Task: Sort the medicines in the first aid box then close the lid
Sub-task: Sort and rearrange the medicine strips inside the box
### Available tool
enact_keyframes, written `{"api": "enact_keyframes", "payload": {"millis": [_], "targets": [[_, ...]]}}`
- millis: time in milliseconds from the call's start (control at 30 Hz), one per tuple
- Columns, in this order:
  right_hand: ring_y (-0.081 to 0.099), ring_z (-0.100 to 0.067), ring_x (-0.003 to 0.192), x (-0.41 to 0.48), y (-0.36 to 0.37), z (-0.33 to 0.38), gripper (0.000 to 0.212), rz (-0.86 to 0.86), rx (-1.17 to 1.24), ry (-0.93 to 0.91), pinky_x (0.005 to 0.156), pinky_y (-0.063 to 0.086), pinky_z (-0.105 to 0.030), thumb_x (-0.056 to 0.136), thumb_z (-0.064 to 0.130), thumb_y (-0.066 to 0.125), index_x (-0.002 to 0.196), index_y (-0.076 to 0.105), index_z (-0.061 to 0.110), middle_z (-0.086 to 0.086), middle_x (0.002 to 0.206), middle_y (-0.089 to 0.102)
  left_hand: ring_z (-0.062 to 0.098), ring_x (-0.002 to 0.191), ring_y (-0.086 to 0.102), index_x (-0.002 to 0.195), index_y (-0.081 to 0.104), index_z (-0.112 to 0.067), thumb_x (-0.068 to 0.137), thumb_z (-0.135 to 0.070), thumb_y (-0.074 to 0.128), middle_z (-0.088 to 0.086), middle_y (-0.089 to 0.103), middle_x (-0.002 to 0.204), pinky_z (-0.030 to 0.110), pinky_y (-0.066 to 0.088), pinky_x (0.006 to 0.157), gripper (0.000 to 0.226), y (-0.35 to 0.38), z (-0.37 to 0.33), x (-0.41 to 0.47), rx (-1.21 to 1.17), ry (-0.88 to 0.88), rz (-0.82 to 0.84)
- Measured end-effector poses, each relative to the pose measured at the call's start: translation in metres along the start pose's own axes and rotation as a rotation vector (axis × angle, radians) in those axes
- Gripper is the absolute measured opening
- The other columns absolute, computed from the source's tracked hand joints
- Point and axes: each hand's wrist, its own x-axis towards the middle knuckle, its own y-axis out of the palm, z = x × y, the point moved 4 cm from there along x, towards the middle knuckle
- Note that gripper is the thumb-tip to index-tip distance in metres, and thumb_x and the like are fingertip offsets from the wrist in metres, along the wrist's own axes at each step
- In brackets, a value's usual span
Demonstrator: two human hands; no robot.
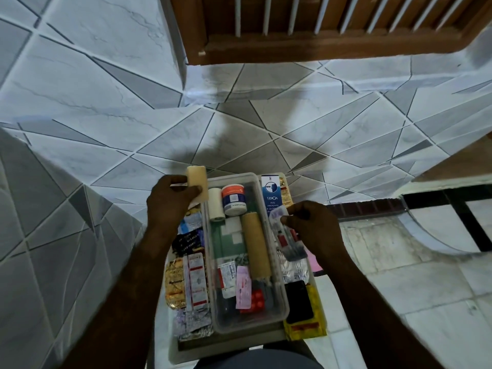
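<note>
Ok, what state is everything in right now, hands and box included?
left hand: grips beige bandage roll.
right hand: pinches blister strip.
first aid box: open, no lid on it.
clear tray: seated in box, filled.
jar: capped.
tan roll: lying in tray.

Two hands (173, 201) (314, 230), one clear tray (282, 296), two tan rolls (197, 186) (257, 246), one jar (234, 199).

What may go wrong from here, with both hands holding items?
The right hand pinches several blister strips; one may slip. The left hand holds a beige roll at the box far edge; it could fall outside. The yellow packet seems to overhang the box corner and might block closing.
</note>
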Motion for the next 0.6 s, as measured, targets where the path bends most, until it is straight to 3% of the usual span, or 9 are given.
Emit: {"api": "enact_keyframes", "payload": {"millis": [67,133,300,433,600], "targets": [[0.069,-0.009,0.081,-0.009,0.000,0.016,0.008,-0.022,0.013,-0.050,0.072,0.055,-0.027,0.086,0.025,0.069,0.093,0.066,0.024,0.007,0.092,0.070,0.020,0.090,0.068,0.112,0.066,-0.016,0.076,-0.027,0.079,0.003,0.070,0.103,0.032,0.057,0.070,0.040,0.008,-0.017,-0.007,-0.049,0.015,0.038],[0.068,-0.007,0.080,-0.021,0.006,0.028,0.008,0.006,0.007,-0.115,0.067,0.054,-0.021,0.088,0.023,0.067,0.096,0.065,0.022,0.007,0.092,0.069,0.021,0.087,0.070,0.106,0.067,-0.016,0.076,-0.023,0.080,0.004,0.071,0.100,0.036,0.059,0.070,0.034,0.018,-0.027,-0.012,-0.138,-0.015,0.104],[0.069,-0.011,0.086,-0.041,0.036,0.032,0.013,0.127,-0.079,-0.184,0.078,0.059,-0.030,0.089,0.020,0.066,0.101,0.065,0.019,0.002,0.101,0.070,0.017,0.075,0.067,0.105,0.066,-0.011,0.076,-0.019,0.080,0.010,0.070,0.098,0.027,0.055,0.061,0.032,0.049,-0.030,-0.016,-0.071,-0.074,0.239],[0.066,-0.014,0.092,-0.046,0.053,0.023,0.018,0.173,-0.150,-0.189,0.084,0.056,-0.031,0.088,0.022,0.066,0.105,0.066,0.017,-0.001,0.107,0.069,0.026,0.082,0.069,0.110,0.065,-0.007,0.077,-0.018,0.079,0.013,0.068,0.100,0.037,0.060,0.075,0.038,0.067,-0.028,-0.019,-0.054,-0.140,0.287],[0.069,-0.015,0.083,-0.048,0.061,0.016,0.018,0.219,-0.179,-0.158,0.082,0.058,-0.037,0.088,0.023,0.066,0.106,0.065,0.019,-0.002,0.106,0.070,0.028,0.083,0.071,0.110,0.065,-0.008,0.078,-0.022,0.079,0.005,0.067,0.082,0.045,0.060,0.081,0.038,0.074,-0.015,-0.017,-0.006,-0.141,0.292]]}}
